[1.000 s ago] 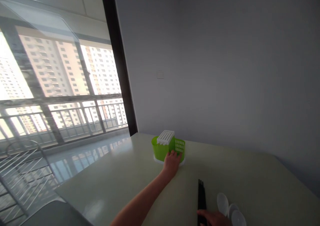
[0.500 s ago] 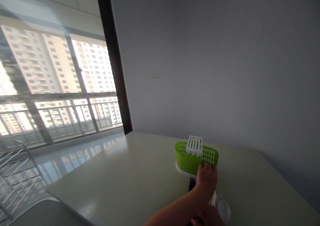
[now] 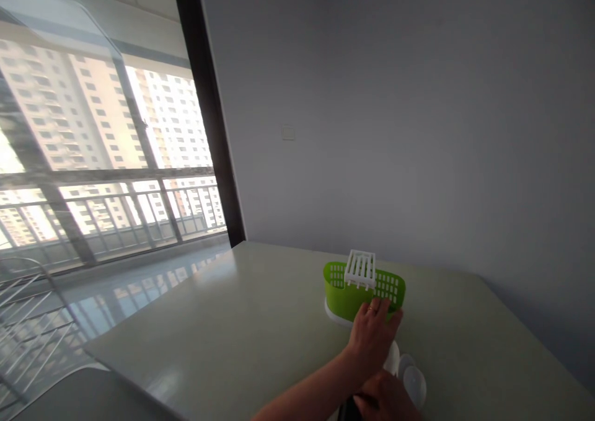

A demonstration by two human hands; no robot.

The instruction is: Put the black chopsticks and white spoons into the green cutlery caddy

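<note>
A green basket (image 3: 343, 302) with slotted sides stands on a white base (image 3: 335, 317). On its rim sits a white slatted piece (image 3: 360, 268). My left hand (image 3: 372, 334) reaches across to the basket's front right, fingers spread and touching its wall. Below, partly covered by the left arm, my right hand (image 3: 383, 393) is closed around a black object (image 3: 348, 410), which is mostly hidden at the bottom edge. Rounded white pieces (image 3: 414, 385) lie on the table just right of my hands; their kind is unclear.
The pale table (image 3: 260, 322) runs back to a grey wall (image 3: 395, 129) with a switch plate (image 3: 288, 133). A grey chair back (image 3: 88, 396) and a metal rack (image 3: 37, 328) stand at the left, by the large window (image 3: 102, 129).
My left hand has shifted slightly left, its fingers now more stretched out against the basket. The black object's slotted end, seen below the basket before, no longer shows there; black now shows lower down.
</note>
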